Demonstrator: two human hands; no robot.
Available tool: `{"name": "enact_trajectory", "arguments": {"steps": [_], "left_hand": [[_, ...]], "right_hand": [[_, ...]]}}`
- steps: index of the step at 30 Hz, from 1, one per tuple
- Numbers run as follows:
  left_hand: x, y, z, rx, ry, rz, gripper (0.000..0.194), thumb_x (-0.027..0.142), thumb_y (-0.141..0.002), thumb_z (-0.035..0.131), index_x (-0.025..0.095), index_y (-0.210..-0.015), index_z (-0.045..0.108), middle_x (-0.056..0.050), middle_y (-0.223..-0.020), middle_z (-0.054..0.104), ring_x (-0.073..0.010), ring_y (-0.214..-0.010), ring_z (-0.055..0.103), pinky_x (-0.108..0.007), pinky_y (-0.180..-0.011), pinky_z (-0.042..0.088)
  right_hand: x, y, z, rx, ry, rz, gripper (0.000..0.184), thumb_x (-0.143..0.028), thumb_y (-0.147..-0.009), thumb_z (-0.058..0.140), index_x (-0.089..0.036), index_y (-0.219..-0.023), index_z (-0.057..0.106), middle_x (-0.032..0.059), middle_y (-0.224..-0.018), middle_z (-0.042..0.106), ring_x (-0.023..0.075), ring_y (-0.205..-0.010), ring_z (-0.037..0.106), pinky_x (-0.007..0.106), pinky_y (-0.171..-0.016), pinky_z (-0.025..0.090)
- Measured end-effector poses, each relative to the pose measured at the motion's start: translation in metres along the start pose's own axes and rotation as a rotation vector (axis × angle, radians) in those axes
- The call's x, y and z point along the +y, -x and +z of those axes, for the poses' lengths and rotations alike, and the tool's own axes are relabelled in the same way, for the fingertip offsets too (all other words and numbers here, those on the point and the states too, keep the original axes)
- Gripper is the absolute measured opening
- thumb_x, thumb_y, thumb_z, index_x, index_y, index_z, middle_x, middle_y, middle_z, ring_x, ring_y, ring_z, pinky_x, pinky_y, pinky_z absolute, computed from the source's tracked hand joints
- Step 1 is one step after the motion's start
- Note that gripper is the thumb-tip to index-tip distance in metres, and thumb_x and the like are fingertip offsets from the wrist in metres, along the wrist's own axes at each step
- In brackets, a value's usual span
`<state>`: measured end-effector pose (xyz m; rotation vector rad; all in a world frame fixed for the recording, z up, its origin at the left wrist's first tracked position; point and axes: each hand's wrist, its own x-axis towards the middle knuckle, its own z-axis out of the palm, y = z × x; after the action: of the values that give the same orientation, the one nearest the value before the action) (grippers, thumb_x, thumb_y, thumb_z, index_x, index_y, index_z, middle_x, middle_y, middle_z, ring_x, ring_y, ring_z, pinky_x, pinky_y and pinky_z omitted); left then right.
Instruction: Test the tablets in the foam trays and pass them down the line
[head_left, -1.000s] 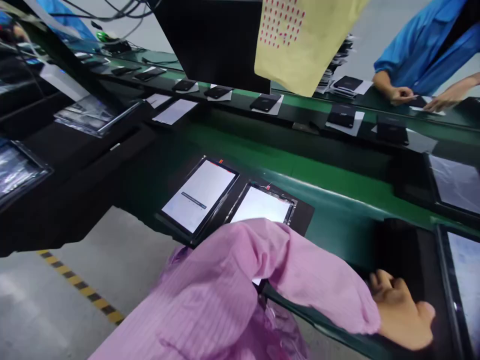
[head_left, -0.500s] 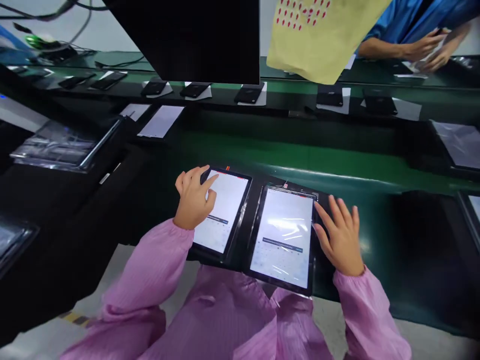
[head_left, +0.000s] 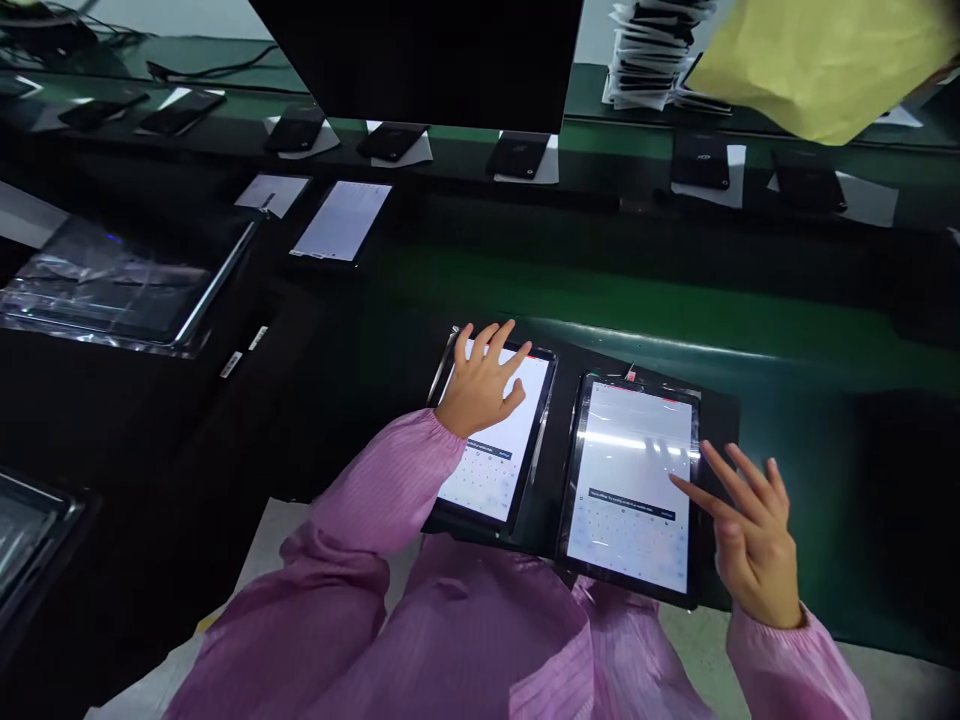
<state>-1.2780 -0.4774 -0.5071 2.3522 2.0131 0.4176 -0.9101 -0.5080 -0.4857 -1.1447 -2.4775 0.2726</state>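
Two tablets with lit white screens lie side by side on the table edge before me. The left tablet (head_left: 487, 490) shows an on-screen keyboard and a dark message bar. My left hand (head_left: 484, 385) is over its upper part, fingers spread, holding nothing and covering some of the screen. The right tablet (head_left: 634, 450) shows a similar keyboard and bar, with glare across its glass. At its right edge is my right hand (head_left: 761, 555), its fingers apart and the forefinger reaching over the screen; whether the tip touches the glass, I cannot tell.
A black monitor (head_left: 427, 60) hangs ahead, near a yellow sheet (head_left: 825, 70) and a stack of thin items (head_left: 652, 55). Several dark devices on white papers line the back ledge. Another lit tablet (head_left: 343, 222) lies behind; a plastic-wrapped panel (head_left: 127, 280) lies left.
My view has shifted, so the tablets appear further right. My left hand has spread its fingers further across its tablet. My right hand has moved lower, its forefinger now over the screen.
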Motion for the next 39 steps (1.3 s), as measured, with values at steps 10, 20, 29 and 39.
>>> {"name": "enact_trajectory", "arguments": {"steps": [10,20,29,39], "left_hand": [[-0.022,0.066,-0.034,0.166,0.112,0.237,0.015,0.025,-0.084,0.057,0.023,-0.082,0.071,-0.002,-0.113,0.073,-0.0236,-0.109,0.062,-0.054,-0.115,0.027],[-0.065,0.026,-0.006,0.209,-0.014,0.024,0.035,0.020,-0.083,0.054,0.031,-0.112,0.071,-0.005,-0.141,0.057,-0.0304,-0.133,0.047,-0.067,-0.115,0.018],[-0.063,0.032,-0.005,0.143,-0.016,-0.006,0.042,0.018,-0.080,0.053,0.030,-0.116,0.071,-0.007,-0.142,0.057,-0.0302,-0.134,0.046,-0.068,-0.115,0.018],[-0.059,0.028,-0.001,0.138,-0.016,0.067,0.034,0.021,-0.081,0.054,0.026,-0.109,0.073,-0.008,-0.137,0.062,-0.0312,-0.128,0.052,-0.067,-0.114,0.023]], "right_hand": [[0.010,-0.048,0.017,0.075,0.048,-0.089,0.045,-0.026,-0.098,0.036,-0.035,-0.137,0.057,-0.0039,-0.157,0.038,0.0307,-0.146,0.036,0.062,-0.121,0.017],[0.011,-0.090,0.046,-0.038,0.235,-0.158,0.039,-0.040,-0.099,0.044,-0.028,-0.131,0.062,0.0066,-0.157,0.038,0.0300,-0.149,0.030,0.061,-0.121,0.017],[0.006,-0.091,0.046,-0.065,0.182,-0.093,0.040,-0.045,-0.099,0.044,-0.027,-0.126,0.067,0.0085,-0.150,0.048,0.0315,-0.147,0.034,0.061,-0.122,0.014],[0.013,-0.091,0.049,-0.049,0.258,-0.207,0.038,-0.036,-0.098,0.048,-0.024,-0.131,0.062,0.0113,-0.153,0.045,0.0319,-0.148,0.031,0.063,-0.121,0.016]]}}
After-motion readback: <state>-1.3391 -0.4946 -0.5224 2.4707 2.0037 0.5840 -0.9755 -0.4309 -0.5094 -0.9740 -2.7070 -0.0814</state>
